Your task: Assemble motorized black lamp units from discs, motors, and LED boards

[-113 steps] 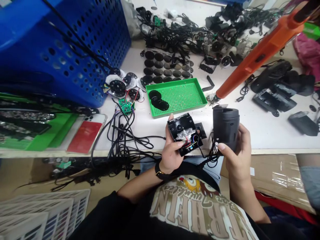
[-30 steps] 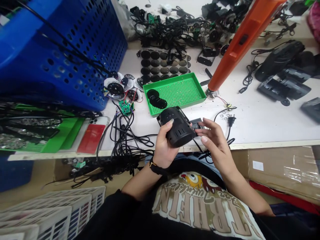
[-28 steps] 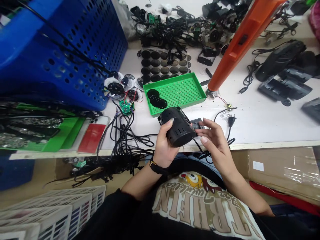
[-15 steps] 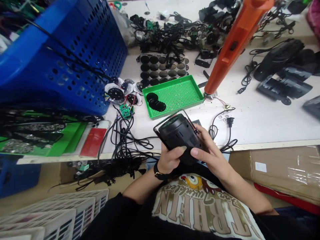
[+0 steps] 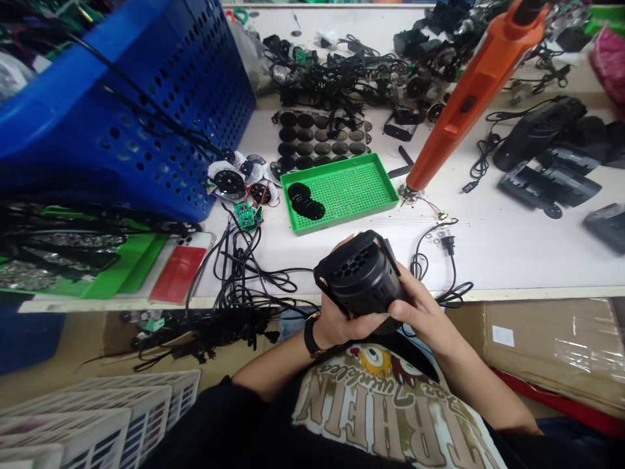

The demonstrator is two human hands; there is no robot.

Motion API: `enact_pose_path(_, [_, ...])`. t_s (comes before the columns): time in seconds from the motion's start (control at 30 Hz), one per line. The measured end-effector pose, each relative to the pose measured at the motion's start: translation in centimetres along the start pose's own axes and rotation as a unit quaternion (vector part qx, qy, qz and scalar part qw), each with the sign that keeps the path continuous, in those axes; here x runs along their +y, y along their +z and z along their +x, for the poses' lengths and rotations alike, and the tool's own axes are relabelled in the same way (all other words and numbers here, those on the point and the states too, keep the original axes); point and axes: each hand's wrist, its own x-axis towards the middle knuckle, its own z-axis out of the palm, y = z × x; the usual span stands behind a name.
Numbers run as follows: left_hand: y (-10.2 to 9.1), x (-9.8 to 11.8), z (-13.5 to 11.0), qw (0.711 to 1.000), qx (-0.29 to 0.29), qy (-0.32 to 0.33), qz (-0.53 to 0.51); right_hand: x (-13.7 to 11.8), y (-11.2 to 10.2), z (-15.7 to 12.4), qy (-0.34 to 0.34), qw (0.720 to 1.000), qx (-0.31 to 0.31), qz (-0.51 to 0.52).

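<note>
Clutching a black housing [image 5: 361, 277] at lower centre of the frame, just before the table [image 5: 512, 241] edge, honeycomb face up: left hand [image 5: 336, 322] wrapped under it, right hand [image 5: 420, 312] closed on its right side. Beyond, at centre, a green tray [image 5: 351, 189] with black discs [image 5: 305, 200]; at upper right, an orange screwdriver [image 5: 469, 104], tip down.

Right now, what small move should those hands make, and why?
Probably carry the black housing toward the orange screwdriver: left hand and right hand both clasp it at the table edge, and the tool's tip hangs beside the green tray.
</note>
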Motion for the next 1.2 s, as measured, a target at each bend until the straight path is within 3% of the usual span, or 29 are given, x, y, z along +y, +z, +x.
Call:
enact_pose_path(0.1, [0.5, -0.2, 0.1, 0.998, -0.037, 0.039, 0.018, 0.8, 0.0, 0.1, -0.008, 1.0, 0.013, 0.025])
enact_pose_path(0.27, [1.6, -0.6, 0.2, 0.996, -0.019, 0.084, -0.004, 2.3, 0.9, 0.2, -0.023, 0.993, 0.095, 0.063])
enact_pose_path(0.43, [2.4, -0.2, 0.8, 0.997, -0.021, 0.074, -0.016, 3.3, 0.7, 0.5, -0.008, 0.988, 0.143, 0.058])
enact_pose_path(0.57, [2.5, -0.4, 1.1, 0.998, 0.014, 0.055, -0.008, 3.4, 0.7, 1.2, 0.029, 0.982, 0.174, 0.066])
enact_pose_path(0.77, [2.2, -0.4, 1.1, 0.995, 0.083, -0.011, -0.048, 3.2, 1.2, 2.1, 0.066, 0.983, 0.167, 0.027])
enact_pose_path(0.97, [2.1, -0.5, 0.9, 0.995, 0.089, -0.022, -0.043, 2.7, 1.4, 2.1, 0.079, 0.984, 0.156, 0.03])
enact_pose_path(1.07, [1.9, -0.3, 1.0, 0.995, 0.08, -0.032, -0.055, 1.9, 1.5, 2.2, 0.054, 0.988, 0.144, 0.01])
enact_pose_path(1.2, [1.5, 0.6, 1.7, 0.993, 0.065, -0.058, -0.074, 0.7, 1.4, 2.5, -0.014, 0.983, 0.151, -0.099])
